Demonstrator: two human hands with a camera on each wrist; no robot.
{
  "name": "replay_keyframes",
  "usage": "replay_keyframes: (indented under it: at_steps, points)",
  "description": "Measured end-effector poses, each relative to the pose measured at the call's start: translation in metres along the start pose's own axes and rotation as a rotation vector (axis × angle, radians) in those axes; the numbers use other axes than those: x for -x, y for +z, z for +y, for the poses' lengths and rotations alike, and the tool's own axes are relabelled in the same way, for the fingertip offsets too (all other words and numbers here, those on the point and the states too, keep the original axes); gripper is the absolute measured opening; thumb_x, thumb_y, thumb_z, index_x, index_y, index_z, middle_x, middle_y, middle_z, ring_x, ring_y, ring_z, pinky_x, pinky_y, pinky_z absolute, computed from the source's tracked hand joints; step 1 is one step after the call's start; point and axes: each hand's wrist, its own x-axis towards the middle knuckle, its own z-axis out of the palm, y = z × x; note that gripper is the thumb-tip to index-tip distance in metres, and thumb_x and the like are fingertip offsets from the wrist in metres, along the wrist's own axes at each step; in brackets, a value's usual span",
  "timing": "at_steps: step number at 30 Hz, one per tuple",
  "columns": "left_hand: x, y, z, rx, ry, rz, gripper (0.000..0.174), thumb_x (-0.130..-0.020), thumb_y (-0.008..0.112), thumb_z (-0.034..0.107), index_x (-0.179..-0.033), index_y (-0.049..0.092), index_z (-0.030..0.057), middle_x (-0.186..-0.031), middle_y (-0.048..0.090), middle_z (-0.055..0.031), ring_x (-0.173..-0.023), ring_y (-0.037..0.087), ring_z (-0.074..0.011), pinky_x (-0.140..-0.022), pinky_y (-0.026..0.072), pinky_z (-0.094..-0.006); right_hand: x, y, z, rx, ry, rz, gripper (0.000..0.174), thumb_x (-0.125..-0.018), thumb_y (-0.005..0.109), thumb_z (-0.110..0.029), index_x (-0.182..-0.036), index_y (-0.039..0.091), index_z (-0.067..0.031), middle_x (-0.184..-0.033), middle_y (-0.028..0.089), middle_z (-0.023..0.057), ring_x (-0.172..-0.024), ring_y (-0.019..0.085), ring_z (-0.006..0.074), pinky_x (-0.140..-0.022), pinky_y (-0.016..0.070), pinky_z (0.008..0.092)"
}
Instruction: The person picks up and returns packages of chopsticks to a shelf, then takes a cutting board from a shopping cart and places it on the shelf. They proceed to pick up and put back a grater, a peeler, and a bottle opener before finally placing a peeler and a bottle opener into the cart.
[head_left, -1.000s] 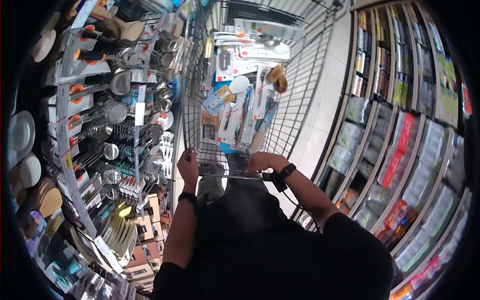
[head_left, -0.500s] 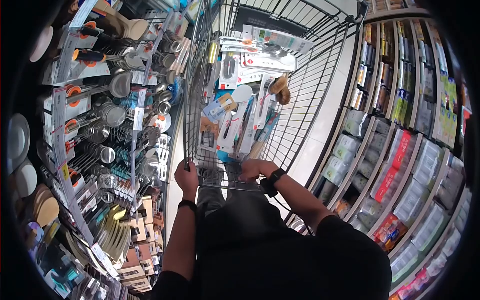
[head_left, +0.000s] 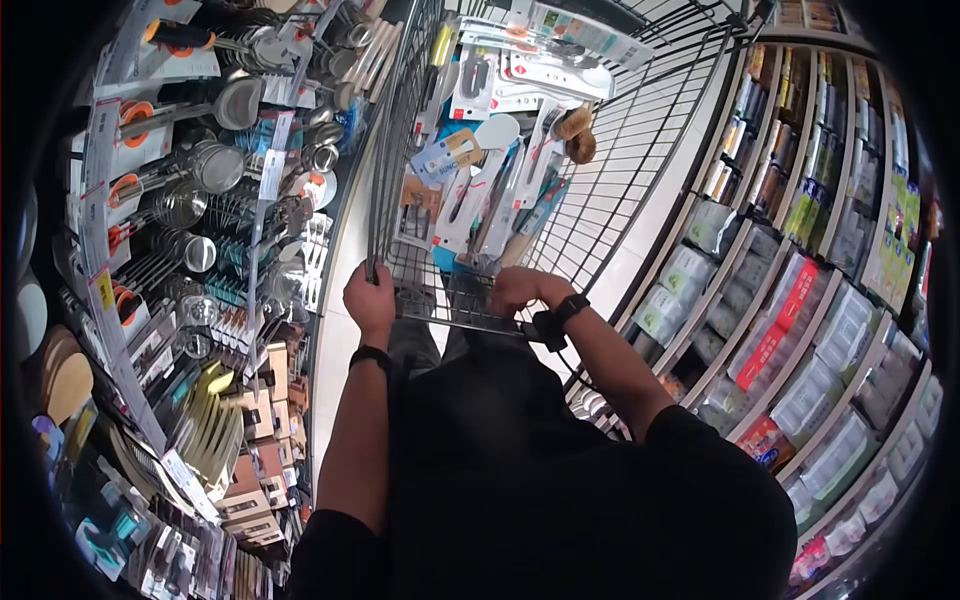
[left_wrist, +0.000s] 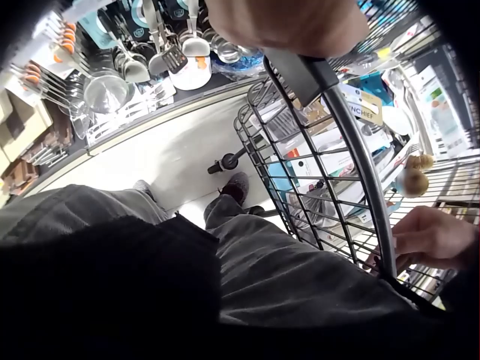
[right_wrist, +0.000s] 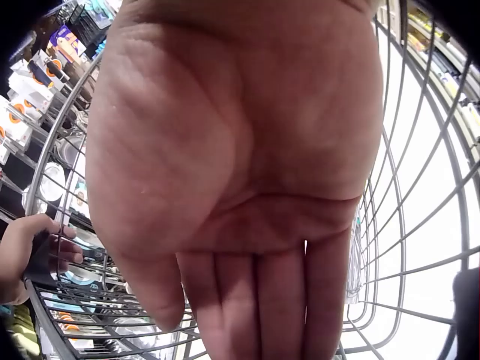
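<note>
My left hand (head_left: 370, 303) grips the black corner of the shopping cart's rim (head_left: 455, 322); in the right wrist view its fingers curl round that corner. My right hand (head_left: 525, 292) hangs over the near rim, inside the basket. Its palm (right_wrist: 240, 150) fills the right wrist view, fingers relaxed and fairly straight, with nothing held. Farther in lie several carded kitchen utensils, a white-headed utensil (head_left: 498, 131) with a blue and tan label, and two brown round-headed brushes (head_left: 578, 136).
Hanging ladles and strainers (head_left: 215, 165) line the rack close on the left. Shelves of packaged goods (head_left: 780, 325) run along the right. Pale floor (head_left: 340, 350) shows beside the cart, and a shoe (left_wrist: 235, 187) is near a cart wheel (left_wrist: 229, 161).
In the head view the cart and its contents have shifted up and slightly right, while the left rack has slid left. My left hand keeps its grip; my right hand stays at the near rim.
</note>
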Motion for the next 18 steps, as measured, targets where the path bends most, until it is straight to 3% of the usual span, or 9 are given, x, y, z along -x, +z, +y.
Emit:
replay_keyframes:
  at_steps: [1, 2, 5, 18]
  points:
    - [0.0, 0.0, 0.001, -0.013, -0.004, -0.01, 0.027, -0.09, 0.059, 0.023, -0.1, 0.071, 0.0011, -0.079, 0.069, -0.0181, -0.075, 0.068, -0.0331, -0.066, 0.0505, -0.0406, -0.003, 0.0, 0.003, -0.005, 0.001, -0.011, 0.034, -0.081, 0.059, -0.031, -0.072, 0.069, 0.0001, -0.063, 0.065, 0.0079, -0.057, 0.063, 0.0183, -0.055, 0.0478, 0.0342]
    - [0.002, 0.0, 0.002, 0.03, 0.013, 0.034, 0.025, -0.088, 0.059, 0.027, -0.091, 0.07, 0.0046, -0.077, 0.067, -0.0193, -0.073, 0.065, -0.0391, -0.066, 0.0501, -0.0462, -0.005, -0.001, 0.004, 0.002, -0.027, 0.0, 0.034, -0.083, 0.06, -0.031, -0.075, 0.07, 0.0003, -0.065, 0.067, 0.008, -0.059, 0.065, 0.0179, -0.056, 0.0495, 0.0333]
    - [0.001, 0.003, -0.001, -0.049, 0.046, 0.06, 0.025, -0.089, 0.059, 0.027, -0.091, 0.07, 0.0045, -0.077, 0.067, -0.0191, -0.072, 0.065, -0.0388, -0.066, 0.05, -0.0457, -0.01, 0.001, 0.009, -0.105, -0.022, 0.003, 0.037, -0.093, 0.057, -0.032, -0.09, 0.071, 0.0023, -0.076, 0.073, 0.0101, -0.069, 0.072, 0.0187, -0.062, 0.0561, 0.031]
    - [0.003, 0.005, 0.0, -0.038, 0.018, 0.057, 0.027, -0.089, 0.058, 0.028, -0.093, 0.071, 0.0049, -0.078, 0.069, -0.0164, -0.071, 0.066, -0.0359, -0.066, 0.0502, -0.0442, -0.009, 0.004, 0.014, -0.277, 0.095, -0.002, 0.039, -0.096, 0.051, -0.032, -0.085, 0.065, 0.0032, -0.074, 0.072, 0.0109, -0.067, 0.072, 0.0192, -0.062, 0.0563, 0.031]
